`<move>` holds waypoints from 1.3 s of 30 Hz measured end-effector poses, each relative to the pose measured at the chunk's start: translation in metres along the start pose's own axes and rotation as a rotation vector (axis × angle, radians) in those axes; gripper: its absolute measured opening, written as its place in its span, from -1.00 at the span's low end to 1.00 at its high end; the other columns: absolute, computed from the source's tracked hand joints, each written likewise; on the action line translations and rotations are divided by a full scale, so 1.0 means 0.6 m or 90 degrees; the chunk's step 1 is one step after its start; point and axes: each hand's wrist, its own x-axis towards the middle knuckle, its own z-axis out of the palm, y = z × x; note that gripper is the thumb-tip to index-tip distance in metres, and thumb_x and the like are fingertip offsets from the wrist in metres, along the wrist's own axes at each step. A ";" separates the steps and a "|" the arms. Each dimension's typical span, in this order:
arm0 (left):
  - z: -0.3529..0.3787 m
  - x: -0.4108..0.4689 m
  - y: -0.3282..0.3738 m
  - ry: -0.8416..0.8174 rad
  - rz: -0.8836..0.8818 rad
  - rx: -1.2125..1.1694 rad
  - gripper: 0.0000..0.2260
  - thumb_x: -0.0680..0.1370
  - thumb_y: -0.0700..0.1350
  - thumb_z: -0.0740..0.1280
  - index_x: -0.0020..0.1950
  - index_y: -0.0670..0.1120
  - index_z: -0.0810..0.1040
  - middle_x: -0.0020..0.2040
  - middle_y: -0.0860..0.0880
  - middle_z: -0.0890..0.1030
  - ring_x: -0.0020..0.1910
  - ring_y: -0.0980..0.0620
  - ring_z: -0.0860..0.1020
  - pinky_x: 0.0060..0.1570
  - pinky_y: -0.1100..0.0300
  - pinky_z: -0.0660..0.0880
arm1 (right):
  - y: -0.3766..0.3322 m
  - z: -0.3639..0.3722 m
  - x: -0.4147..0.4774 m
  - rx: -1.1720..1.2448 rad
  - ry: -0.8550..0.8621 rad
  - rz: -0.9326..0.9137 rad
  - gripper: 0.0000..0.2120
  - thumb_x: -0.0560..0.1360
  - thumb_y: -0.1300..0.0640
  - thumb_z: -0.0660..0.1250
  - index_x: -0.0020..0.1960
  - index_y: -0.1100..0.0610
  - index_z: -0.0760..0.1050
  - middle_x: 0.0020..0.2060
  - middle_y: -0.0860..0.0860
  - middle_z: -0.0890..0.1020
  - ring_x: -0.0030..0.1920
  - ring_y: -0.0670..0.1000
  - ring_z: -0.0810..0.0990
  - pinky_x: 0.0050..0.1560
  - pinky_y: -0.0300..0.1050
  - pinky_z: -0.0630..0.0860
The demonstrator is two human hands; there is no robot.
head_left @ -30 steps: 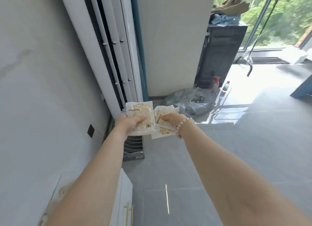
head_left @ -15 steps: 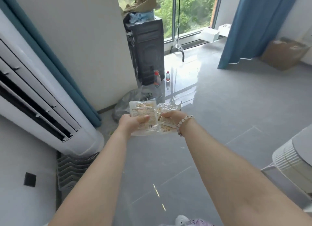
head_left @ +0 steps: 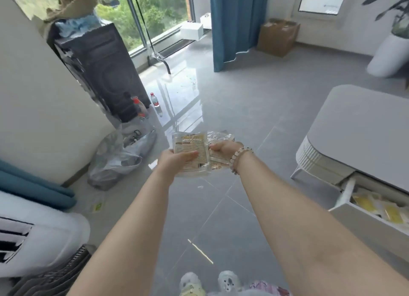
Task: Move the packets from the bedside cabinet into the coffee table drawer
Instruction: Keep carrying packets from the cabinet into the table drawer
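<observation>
Both arms reach forward over the grey floor. My left hand (head_left: 177, 160) grips a clear packet with a beige printed label (head_left: 190, 145), thumb across its front. Just to its right, my right hand (head_left: 223, 148), with a bead bracelet at the wrist, holds more packets (head_left: 220, 136), partly hidden behind the hand and the first packet. The white coffee table (head_left: 363, 127) stands at the right. Its drawer (head_left: 354, 214) is pulled open and has several yellow packets (head_left: 365, 204) lying in it. The bedside cabinet is out of view.
A tall black speaker (head_left: 104, 70) stands by the wall at the left, with bottles (head_left: 155, 100) and a grey plastic bag (head_left: 119, 156) at its foot. A white standing air conditioner (head_left: 42, 236) lies at lower left. A blue curtain (head_left: 236, 23), cardboard box (head_left: 277, 36) and white planter (head_left: 391, 52) stand at the back.
The view has swung right, away from the air conditioner and wall; the coffee table and its open drawer have come into sight. Both hands keep the same hold on the packets.
</observation>
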 end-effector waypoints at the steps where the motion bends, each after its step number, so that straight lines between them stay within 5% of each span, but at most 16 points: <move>1: 0.012 0.009 0.002 -0.012 -0.002 0.013 -0.81 0.38 -0.16 0.52 -0.06 -0.12 0.60 -0.25 0.02 0.61 -0.27 0.07 0.58 -0.25 0.27 0.49 | 0.002 -0.009 0.005 0.020 0.000 0.003 -0.95 0.47 0.28 0.36 -0.08 0.26 0.57 -0.19 0.09 0.63 -0.31 0.01 0.56 -0.28 -0.12 0.52; 7: 0.071 0.057 0.020 -0.109 -0.010 0.067 -0.79 0.38 -0.14 0.52 -0.05 -0.13 0.60 -0.26 0.02 0.60 -0.31 0.10 0.56 -0.32 0.30 0.47 | 0.023 -0.052 0.023 0.081 0.069 0.047 -0.90 0.47 0.27 0.37 -0.01 0.26 0.57 0.04 0.13 0.66 -0.10 0.08 0.64 -0.06 -0.04 0.59; 15: 0.167 0.106 0.087 -0.253 0.042 0.123 -0.85 0.41 -0.17 0.49 -0.12 -0.13 0.55 -0.25 -0.01 0.58 -0.35 0.12 0.52 -0.54 0.40 0.43 | -0.004 -0.140 -0.018 0.090 0.261 0.054 -0.59 0.46 0.10 0.42 0.26 0.21 0.51 0.20 0.07 0.53 -0.15 0.00 0.49 -0.42 -0.22 0.32; 19: 0.227 0.114 0.105 -0.345 0.063 0.158 -0.78 0.39 -0.15 0.51 -0.04 -0.16 0.57 -0.19 -0.04 0.61 -0.31 0.09 0.56 -0.38 0.29 0.45 | -0.002 -0.183 -0.042 0.133 0.347 0.052 -0.56 0.44 0.07 0.44 0.26 0.23 0.51 0.25 0.08 0.52 -0.10 0.01 0.48 -0.36 -0.21 0.39; 25: 0.312 0.085 0.110 -0.460 0.083 0.217 -0.85 0.41 -0.15 0.50 -0.15 -0.11 0.54 -0.25 0.01 0.58 -0.32 0.12 0.54 -0.40 0.32 0.43 | 0.021 -0.232 -0.084 0.157 0.408 0.060 -0.62 0.51 0.03 0.35 0.27 0.17 0.51 0.30 0.04 0.48 0.10 0.04 0.48 -0.37 -0.22 0.32; 33: 0.404 0.033 0.119 -0.568 0.110 0.273 -0.85 0.41 -0.16 0.50 -0.22 -0.09 0.52 -0.26 0.01 0.59 -0.32 0.11 0.55 -0.37 0.30 0.44 | 0.059 -0.291 -0.128 0.247 0.521 0.084 -0.53 0.43 -0.01 0.43 0.24 0.24 0.52 0.16 0.02 0.56 -0.02 0.06 0.52 -0.06 -0.13 0.46; 39: 0.480 -0.019 0.114 -0.608 0.130 0.303 -0.86 0.42 -0.17 0.49 -0.10 -0.11 0.56 -0.24 0.04 0.58 -0.32 0.15 0.54 -0.47 0.38 0.44 | 0.070 -0.347 -0.181 0.234 0.520 0.085 -0.54 0.56 0.01 0.27 0.35 0.27 0.40 0.32 0.14 0.46 -0.14 0.08 0.49 -0.35 -0.19 0.33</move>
